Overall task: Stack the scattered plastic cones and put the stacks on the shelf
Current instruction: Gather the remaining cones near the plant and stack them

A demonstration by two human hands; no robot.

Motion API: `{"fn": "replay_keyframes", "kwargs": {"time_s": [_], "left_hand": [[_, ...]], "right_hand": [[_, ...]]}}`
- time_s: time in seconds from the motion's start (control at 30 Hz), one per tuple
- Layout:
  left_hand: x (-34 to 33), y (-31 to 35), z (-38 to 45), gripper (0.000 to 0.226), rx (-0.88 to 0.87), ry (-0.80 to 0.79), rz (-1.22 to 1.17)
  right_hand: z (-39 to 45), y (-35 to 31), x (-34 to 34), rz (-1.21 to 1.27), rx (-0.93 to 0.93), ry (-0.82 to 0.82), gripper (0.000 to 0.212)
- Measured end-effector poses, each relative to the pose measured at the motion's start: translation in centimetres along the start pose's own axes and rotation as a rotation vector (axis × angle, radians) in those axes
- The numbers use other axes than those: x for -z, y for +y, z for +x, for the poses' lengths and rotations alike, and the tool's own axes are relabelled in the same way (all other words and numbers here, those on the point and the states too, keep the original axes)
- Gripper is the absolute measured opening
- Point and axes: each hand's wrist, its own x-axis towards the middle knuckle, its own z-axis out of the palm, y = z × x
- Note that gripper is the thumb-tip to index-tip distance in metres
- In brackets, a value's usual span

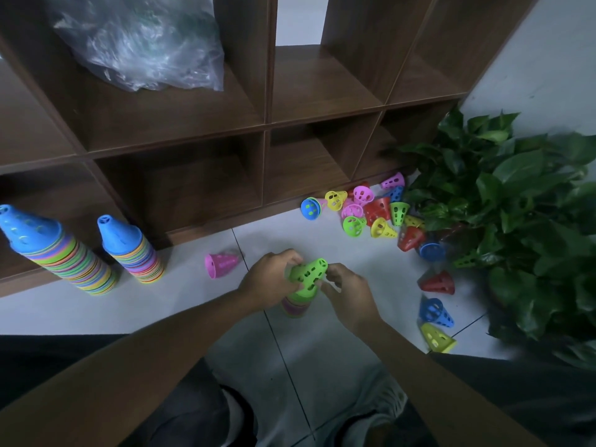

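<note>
Head view: both hands meet over the tiled floor (pixel 193 304) near its middle; the left hand (pixel 269 280) curls its fingers round the left side of a green cone (pixel 308 274), and the right hand (pixel 350 293) pinches the same cone from the right with bent fingers; the cone sits tilted on top of a short stack (pixel 295 306) of coloured cones standing on the floor beneath the hands. A single pink cone (pixel 221 262) lies on its side just left of the hands. Two tall finished stacks, each topped in blue, stand at the floor's left edge against the foot of the wooden shelf (pixel 264 127): the larger stack (pixel 61 253) outermost, the smaller stack (pixel 134 251) beside it. A heap of loose cones (pixel 367 208) lies along the shelf's foot towards the right; a red cone (pixel 438 282), a blue cone (pixel 435 312) and a yellow cone (pixel 437 338) lie near the potted plant (pixel 529 227) at the floor's right edge. A clear plastic bag (pixel 145 43) rests in an upper shelf compartment.
</note>
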Motion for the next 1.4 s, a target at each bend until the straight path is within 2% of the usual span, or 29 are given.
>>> {"fn": "replay_keyframes", "kwargs": {"time_s": [0.23,0.4,0.5,0.63,0.77,0.87,1.0,1.13,1.23,1.33,1.4], "left_hand": [[2.2,-4.0,0.4,0.031,0.024,0.088,0.056],[4.1,-7.9,1.7,0.027,0.146,0.125,0.148],[4.6,-10.5,2.5,0.036,0.216,0.123,0.224],[3.6,-13.2,3.2,0.068,0.323,0.058,0.35],[2.0,-15.4,4.2,0.078,0.352,0.002,0.431],[0.9,-16.4,5.0,0.074,0.332,0.034,0.571],[0.3,-17.6,6.4,0.069,0.329,0.081,0.525],[0.4,-18.9,7.3,0.074,0.349,0.012,0.551],[0.5,-19.5,7.7,0.062,0.377,0.05,0.601],[0.5,-19.9,8.0,0.046,0.395,0.064,0.703],[0.6,-20.1,8.0,0.044,0.409,0.096,0.568]], "right_hand": [[-0.1,1.9,-0.2,-0.038,0.01,-0.031,0.025],[2.6,3.3,0.6,-0.08,-0.006,0.005,0.02],[5.6,3.5,0.7,-0.083,-0.028,-0.014,0.024],[11.4,4.5,-0.9,-0.028,-0.119,-0.061,0.032],[17.2,5.2,-2.9,-0.026,-0.169,-0.063,0.039],[20.9,5.5,-4.1,-0.084,-0.195,-0.091,0.053],[25.3,6.2,-6.1,-0.037,-0.222,-0.048,0.063],[29.0,6.9,-7.7,-0.003,-0.286,-0.024,0.07],[30.8,7.7,-8.9,0.032,-0.323,-0.049,0.076],[31.8,8.5,-9.8,0.017,-0.309,-0.055,0.074],[31.8,8.7,-10.2,0.03,-0.292,-0.017,0.065]]}}
